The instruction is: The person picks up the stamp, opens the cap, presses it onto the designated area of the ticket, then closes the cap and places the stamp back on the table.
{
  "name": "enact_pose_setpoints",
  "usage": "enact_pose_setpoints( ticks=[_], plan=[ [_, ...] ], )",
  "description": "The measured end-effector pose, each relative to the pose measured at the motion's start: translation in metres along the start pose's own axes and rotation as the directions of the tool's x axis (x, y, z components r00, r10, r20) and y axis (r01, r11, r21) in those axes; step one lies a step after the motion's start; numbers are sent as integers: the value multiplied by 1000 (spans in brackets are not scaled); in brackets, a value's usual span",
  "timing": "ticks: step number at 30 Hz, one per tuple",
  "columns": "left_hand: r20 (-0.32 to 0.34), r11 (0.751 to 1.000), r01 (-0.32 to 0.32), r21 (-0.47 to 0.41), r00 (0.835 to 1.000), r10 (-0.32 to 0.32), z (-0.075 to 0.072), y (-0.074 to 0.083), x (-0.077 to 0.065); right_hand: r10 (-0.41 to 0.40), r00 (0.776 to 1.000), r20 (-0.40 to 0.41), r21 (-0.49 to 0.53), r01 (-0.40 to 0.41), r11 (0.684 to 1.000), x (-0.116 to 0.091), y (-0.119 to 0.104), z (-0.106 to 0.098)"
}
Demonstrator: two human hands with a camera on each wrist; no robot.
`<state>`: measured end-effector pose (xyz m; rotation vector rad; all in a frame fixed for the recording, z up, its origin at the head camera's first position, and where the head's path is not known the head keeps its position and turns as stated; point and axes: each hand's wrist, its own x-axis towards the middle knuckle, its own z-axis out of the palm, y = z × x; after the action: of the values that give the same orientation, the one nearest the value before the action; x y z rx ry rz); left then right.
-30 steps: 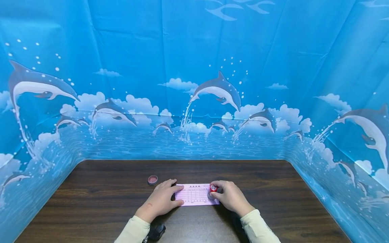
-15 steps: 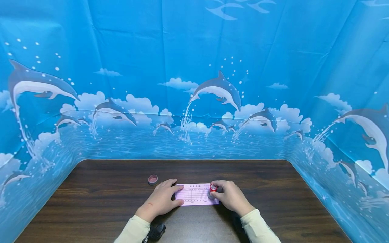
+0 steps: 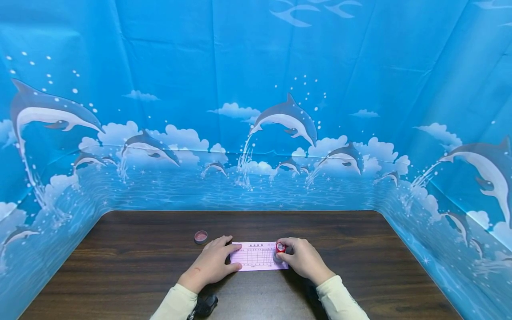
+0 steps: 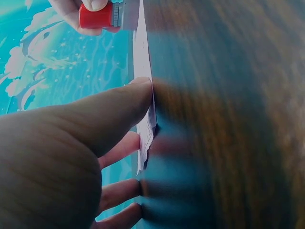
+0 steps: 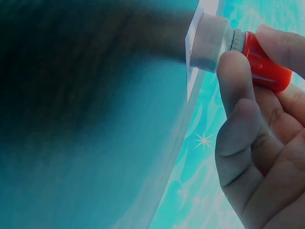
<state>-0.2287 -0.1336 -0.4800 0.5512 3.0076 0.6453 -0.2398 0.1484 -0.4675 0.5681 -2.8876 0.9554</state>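
A pink printed form [image 3: 256, 260] with a ruled grid lies flat on the table. My right hand [image 3: 306, 260] grips a stamp [image 3: 280, 248] by its red handle, between thumb and fingers. In the right wrist view, the clear base of the stamp [image 5: 212, 43] stands on the paper near its right end. My left hand [image 3: 212, 262] rests on the form's left end, thumb and index finger spread over its edge. The other left fingers [image 4: 121, 193] touch the tabletop past the paper, as the left wrist view shows. Whatever is under the stamp is hidden.
Beyond my left hand sits a small round tin of red ink paste [image 3: 201, 237]. Dark wood-grain covers the tabletop [image 3: 140, 258]. A blue dolphin-print curtain [image 3: 256, 111] stands around the back and sides. A black strap device [image 3: 207, 306] is at my left wrist.
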Motion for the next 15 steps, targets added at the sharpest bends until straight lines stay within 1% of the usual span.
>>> enact_pose_setpoints(
  ticks=[6, 15],
  plan=[
    [0, 1000, 3, 3, 1000, -3, 2, -1, 1, 2, 1000, 0, 2, -2, 1000, 0, 0, 0],
    [0, 1000, -2, -2, 1000, 2, 1, -1, 0, 4, 1000, 13, 19, -5, 1000, 0, 0, -1]
  ],
)
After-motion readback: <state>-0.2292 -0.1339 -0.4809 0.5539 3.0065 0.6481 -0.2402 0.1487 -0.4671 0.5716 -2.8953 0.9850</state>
